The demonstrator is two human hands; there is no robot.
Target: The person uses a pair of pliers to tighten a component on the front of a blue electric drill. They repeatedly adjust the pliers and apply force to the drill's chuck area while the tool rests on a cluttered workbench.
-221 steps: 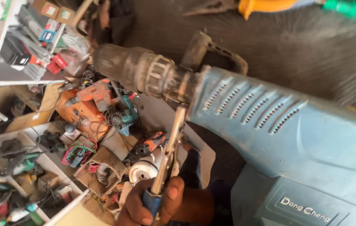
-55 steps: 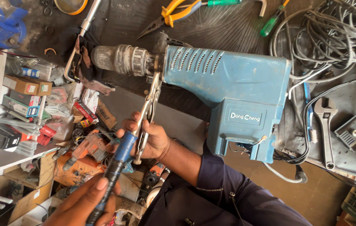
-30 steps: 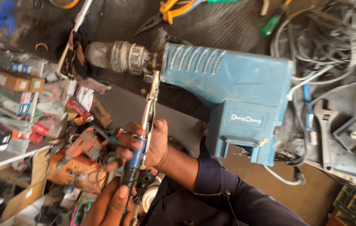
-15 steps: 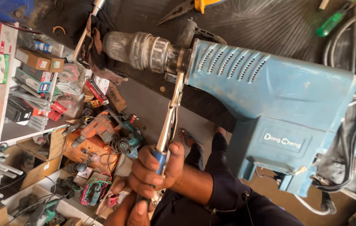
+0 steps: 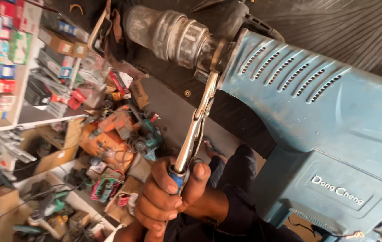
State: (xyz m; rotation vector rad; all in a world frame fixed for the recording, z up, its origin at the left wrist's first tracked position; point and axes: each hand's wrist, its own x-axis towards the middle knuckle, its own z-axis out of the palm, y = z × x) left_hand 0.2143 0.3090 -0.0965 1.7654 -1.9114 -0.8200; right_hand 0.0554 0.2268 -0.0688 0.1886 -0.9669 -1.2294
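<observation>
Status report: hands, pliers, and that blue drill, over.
Both hands stacked, gripping locking pliers. Jaws clamped at collar of blue hammer drill. Nothing blocking.

Blue hammer drill [image 5: 334, 134] fills the right, open gap left of pliers [image 5: 197, 121], cluttered floor [image 5: 110, 148] beyond

Right hand [image 5: 186, 188]: closed in a fist, thumb up, wrist in a dark sleeve running toward the lower right. Left hand [image 5: 155, 204]: just beside it, touching, fingers [image 5: 148, 197] curled tight, knuckles facing left. Both sit low in frame; left forearm mostly cut off by the bottom edge.
</observation>
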